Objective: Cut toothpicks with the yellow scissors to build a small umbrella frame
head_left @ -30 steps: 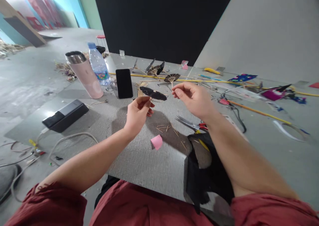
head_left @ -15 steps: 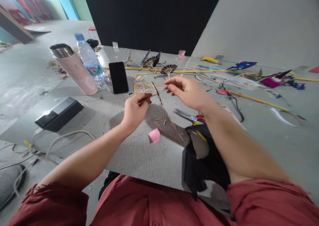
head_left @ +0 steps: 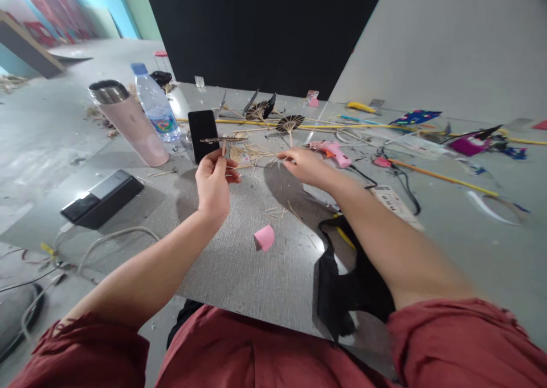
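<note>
A thin, dark, flat piece on a short pale wooden stick (head_left: 228, 139) shows almost edge-on, as a narrow, slightly uneven dark strip with the stick running down from its middle. It is raised above the tabletop (head_left: 239, 280), its left part crossing in front of a black rectangular phone (head_left: 200, 127). The piece sits just above the fingertips of the left hand (head_left: 213, 188), which pinches the stick between thumb and forefinger, the other fingers loosely curled. It lies to the left of the right hand (head_left: 310, 168), well apart from it. That hand is palm down, fingers bent and nearly closed, its fingertips at the edge of a loose heap of thin pale wooden sticks (head_left: 256, 153); whether it grips one, I cannot tell. Behind it stands a dark round ribbed disc on a pale stem (head_left: 290, 123); a pink glue gun (head_left: 337, 153) lies just beyond the wrist. Nearer the body is a curled pink paper piece (head_left: 265, 237).
</note>
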`<state>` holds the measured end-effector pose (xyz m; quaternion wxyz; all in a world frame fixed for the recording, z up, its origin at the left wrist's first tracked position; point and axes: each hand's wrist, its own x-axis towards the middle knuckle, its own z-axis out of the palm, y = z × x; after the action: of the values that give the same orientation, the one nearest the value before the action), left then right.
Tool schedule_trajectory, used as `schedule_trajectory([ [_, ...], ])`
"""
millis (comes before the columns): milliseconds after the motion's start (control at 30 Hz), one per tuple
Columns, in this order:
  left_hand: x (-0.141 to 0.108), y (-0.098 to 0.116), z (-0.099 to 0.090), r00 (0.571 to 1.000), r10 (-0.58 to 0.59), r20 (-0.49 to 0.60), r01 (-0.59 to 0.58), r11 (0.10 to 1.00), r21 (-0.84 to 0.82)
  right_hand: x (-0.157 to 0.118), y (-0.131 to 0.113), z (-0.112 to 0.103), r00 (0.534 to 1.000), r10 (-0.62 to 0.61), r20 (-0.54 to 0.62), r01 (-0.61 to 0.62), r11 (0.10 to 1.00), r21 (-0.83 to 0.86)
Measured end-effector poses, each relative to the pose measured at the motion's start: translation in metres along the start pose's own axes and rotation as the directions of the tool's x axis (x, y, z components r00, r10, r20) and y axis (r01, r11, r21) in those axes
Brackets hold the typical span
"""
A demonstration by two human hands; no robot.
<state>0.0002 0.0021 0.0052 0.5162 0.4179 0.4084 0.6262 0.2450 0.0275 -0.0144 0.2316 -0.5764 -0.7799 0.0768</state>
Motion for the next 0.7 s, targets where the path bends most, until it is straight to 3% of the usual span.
schedule_trajectory([
  [133, -0.001, -0.001, 0.001, 1.000, -0.010, 0.003, 0.010, 0.999, 0.037, 0.019, 0.010, 0.017, 0.994, -0.097, 0.039, 0.101, 0.989, -0.109],
  [300, -0.004, -0.005, 0.002, 0.997, -0.034, 0.066, 0.025, 0.991, 0.131, 0.031, 0.015, 0.017, 0.994, -0.028, 0.108, 0.048, 0.981, -0.187],
  [467, -0.007, -0.011, 0.003, 0.972, -0.132, 0.194, 0.070, 0.952, 0.299, 0.030, 0.002, 0.004, 0.978, 0.098, 0.184, -0.051, 0.968, -0.246],
  [700, -0.009, -0.013, 0.005, 0.950, -0.220, 0.219, 0.119, 0.909, 0.399, 0.024, -0.018, -0.010, 0.934, 0.228, 0.274, -0.150, 0.949, -0.278],
])
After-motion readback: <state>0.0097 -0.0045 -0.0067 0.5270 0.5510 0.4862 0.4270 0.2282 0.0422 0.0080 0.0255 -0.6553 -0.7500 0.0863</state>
